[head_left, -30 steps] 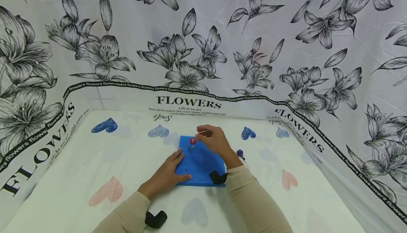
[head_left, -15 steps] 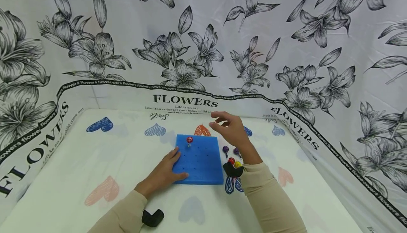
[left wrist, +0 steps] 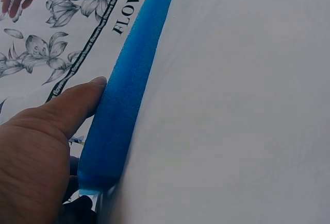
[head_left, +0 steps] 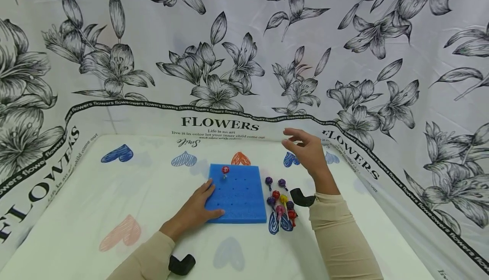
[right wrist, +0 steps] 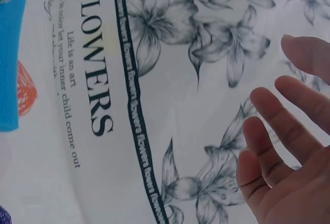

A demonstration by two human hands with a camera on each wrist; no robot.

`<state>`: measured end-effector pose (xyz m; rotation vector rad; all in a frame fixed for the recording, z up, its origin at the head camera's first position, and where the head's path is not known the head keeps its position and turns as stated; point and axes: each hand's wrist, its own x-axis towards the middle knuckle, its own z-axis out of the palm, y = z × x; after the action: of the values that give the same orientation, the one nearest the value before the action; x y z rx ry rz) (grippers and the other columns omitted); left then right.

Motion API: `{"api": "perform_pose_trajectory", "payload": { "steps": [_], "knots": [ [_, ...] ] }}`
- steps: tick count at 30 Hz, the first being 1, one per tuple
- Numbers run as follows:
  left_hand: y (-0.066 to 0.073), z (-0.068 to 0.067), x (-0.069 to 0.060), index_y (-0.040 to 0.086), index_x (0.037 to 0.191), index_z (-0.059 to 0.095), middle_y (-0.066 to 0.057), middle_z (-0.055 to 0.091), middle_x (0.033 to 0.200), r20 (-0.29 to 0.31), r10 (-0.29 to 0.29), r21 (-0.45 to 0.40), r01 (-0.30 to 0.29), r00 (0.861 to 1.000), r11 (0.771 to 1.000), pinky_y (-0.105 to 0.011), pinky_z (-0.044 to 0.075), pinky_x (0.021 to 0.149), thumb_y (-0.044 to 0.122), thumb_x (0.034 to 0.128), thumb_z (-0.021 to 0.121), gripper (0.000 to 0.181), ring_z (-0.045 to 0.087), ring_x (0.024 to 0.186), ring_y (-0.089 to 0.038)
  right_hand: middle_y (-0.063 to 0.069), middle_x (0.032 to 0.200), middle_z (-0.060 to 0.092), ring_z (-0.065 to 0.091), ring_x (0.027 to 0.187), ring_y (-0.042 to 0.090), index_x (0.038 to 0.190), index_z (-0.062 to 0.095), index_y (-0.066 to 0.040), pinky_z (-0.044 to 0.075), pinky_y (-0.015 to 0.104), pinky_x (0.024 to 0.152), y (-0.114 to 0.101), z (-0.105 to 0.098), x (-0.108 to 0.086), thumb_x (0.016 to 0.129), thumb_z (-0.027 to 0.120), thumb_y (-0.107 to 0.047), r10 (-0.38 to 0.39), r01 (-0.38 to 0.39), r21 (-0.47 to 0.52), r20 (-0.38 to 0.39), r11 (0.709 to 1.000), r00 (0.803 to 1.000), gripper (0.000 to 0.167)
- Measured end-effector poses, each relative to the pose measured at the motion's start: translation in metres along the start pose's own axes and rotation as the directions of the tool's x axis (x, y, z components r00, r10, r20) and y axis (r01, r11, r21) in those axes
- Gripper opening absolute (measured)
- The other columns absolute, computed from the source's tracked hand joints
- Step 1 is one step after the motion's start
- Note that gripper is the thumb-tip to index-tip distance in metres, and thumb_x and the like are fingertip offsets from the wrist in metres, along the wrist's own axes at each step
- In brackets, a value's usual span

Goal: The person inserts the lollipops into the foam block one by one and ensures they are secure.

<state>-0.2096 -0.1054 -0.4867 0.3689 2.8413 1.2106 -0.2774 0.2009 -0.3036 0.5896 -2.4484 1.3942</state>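
A blue foam block (head_left: 240, 195) with rows of small holes lies on the table. One red lollipop (head_left: 225, 170) stands in it near its far left corner. My left hand (head_left: 192, 207) rests on the block's left edge, thumb at the near side; the left wrist view shows the thumb against the block's side (left wrist: 126, 85). My right hand (head_left: 307, 150) is raised past the block's far right side, fingers loosely bent and holding nothing, as the right wrist view of the hand (right wrist: 289, 147) also shows.
Right of the block lie several lollipops: purple ones (head_left: 282, 182), a yellow one (head_left: 283, 199), a pink one (head_left: 280, 210) and red ones (head_left: 292, 215). A flower-printed cloth (head_left: 214, 123) rises behind the table.
My right hand has moved right, away from above the block, and the thin reddish thing at its fingertips is no longer seen there. The lollipops are now uncovered. My left hand stays on the block.
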Motion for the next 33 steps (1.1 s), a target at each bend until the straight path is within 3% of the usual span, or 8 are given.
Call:
{"api": "perform_pose_trajectory", "payload": {
  "steps": [5,11,19,26,33],
  "knots": [
    [0.0,-0.001,-0.001,0.0,0.148,0.034,-0.013,0.019,0.158,-0.004,0.001,0.001,-0.001,1.0,1.0,-0.057,0.026,0.107,0.048,0.0792,0.076,0.094,0.018,0.141,-0.04,0.019,0.125,0.06,0.054,0.104,0.029,0.13,0.059,0.001,0.044,0.041,0.089,-0.001,-0.006,-0.006,0.094,0.065,-0.012,0.023,-0.023,0.002,-0.008,1.0,1.0,0.039],
    [-0.001,-0.001,-0.002,0.0,0.148,0.034,-0.014,0.02,0.157,-0.007,0.0,-0.003,0.0,1.0,1.0,-0.057,0.028,0.106,0.047,0.0788,0.077,0.094,0.019,0.141,-0.041,0.019,0.127,0.058,0.052,0.11,0.033,0.131,0.058,0.001,0.044,0.05,0.089,0.032,-0.004,-0.01,0.094,0.065,-0.014,0.143,-0.144,0.034,0.012,0.989,0.99,0.041],
    [0.0,0.0,-0.002,0.0,0.148,0.034,-0.014,0.021,0.157,-0.009,0.005,-0.019,-0.005,1.0,1.0,-0.057,0.028,0.106,0.048,0.079,0.076,0.094,0.019,0.141,-0.041,0.013,0.128,0.059,0.054,0.115,0.03,0.13,0.061,-0.007,0.04,0.05,0.1,0.101,0.008,-0.013,0.092,0.069,-0.024,0.293,-0.295,0.118,0.033,0.948,0.956,0.043],
    [-0.001,0.0,-0.002,0.0,0.148,0.035,-0.014,0.021,0.157,-0.01,0.016,-0.021,-0.016,1.0,1.0,-0.057,0.028,0.106,0.048,0.0786,0.077,0.094,0.02,0.141,-0.041,0.013,0.125,0.06,0.054,0.113,0.031,0.13,0.061,-0.005,0.04,0.051,0.1,0.124,0.016,-0.023,0.091,0.07,-0.028,0.373,-0.374,0.08,0.038,0.924,0.927,0.046],
    [0.002,-0.002,-0.004,-0.001,0.147,0.035,-0.014,0.021,0.157,-0.01,0.015,-0.029,-0.015,1.0,0.999,-0.056,0.027,0.107,0.045,0.0791,0.077,0.093,0.019,0.141,-0.04,0.013,0.128,0.059,0.05,0.121,0.035,0.133,0.059,-0.005,0.033,0.058,0.103,0.139,0.024,-0.03,0.091,0.069,-0.027,0.482,-0.482,-0.021,0.08,0.876,0.873,0.049]
  ]
}}
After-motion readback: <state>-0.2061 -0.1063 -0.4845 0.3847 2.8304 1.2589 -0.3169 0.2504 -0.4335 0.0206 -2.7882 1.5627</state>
